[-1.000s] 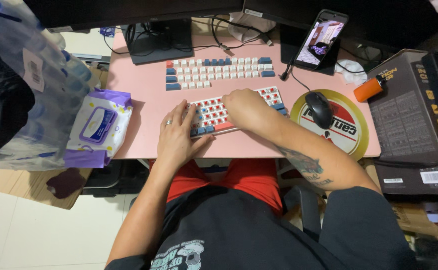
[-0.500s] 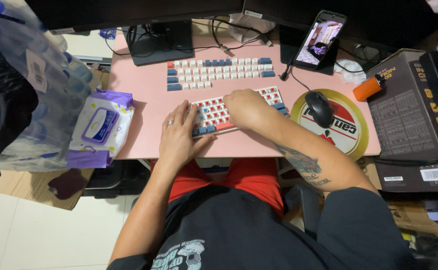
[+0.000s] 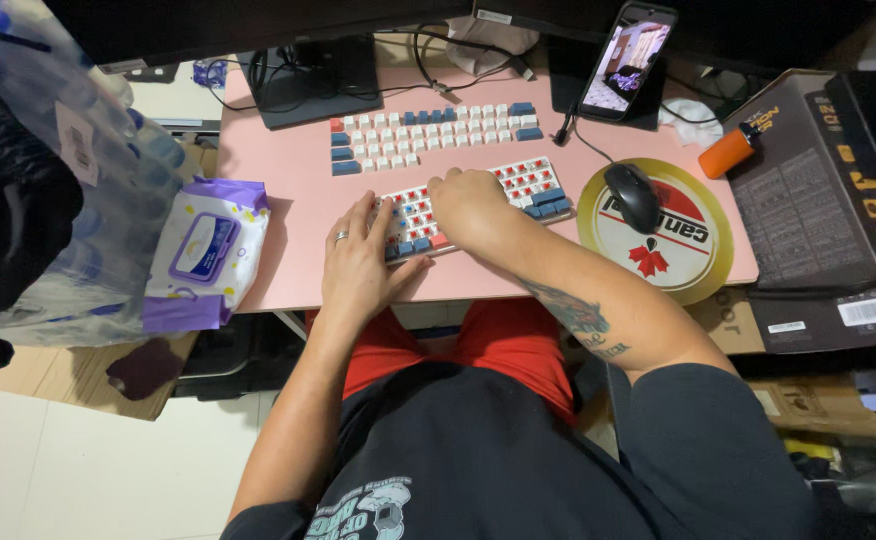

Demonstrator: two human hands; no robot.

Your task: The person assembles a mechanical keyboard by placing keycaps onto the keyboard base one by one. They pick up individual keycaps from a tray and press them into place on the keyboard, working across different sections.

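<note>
- The small white keyboard with red and blue keys (image 3: pixel 468 208) lies near the pink desk's (image 3: pixel 288 180) front edge, long axis running from 8 o'clock up to 2 o'clock.
- The left hand (image 3: pixel 358 262) rests flat on its 8 o'clock end, fingers spread, clasping nothing.
- The right hand (image 3: pixel 470 205) presses on its middle, fingers curled; grip unclear.
- Loose white and blue keycaps in rows (image 3: pixel 428 132) lie at 12 o'clock.

A pink bench (image 3: pixel 298 200) fills the middle, its far edge under dark monitors whose stand (image 3: pixel 318 85) sits near the far left corner. Pale tiled floor (image 3: pixel 88 470) shows below its left edge (a strip of brown cardboard (image 3: pixel 68 385) lies there). Light is even and soft.
</note>
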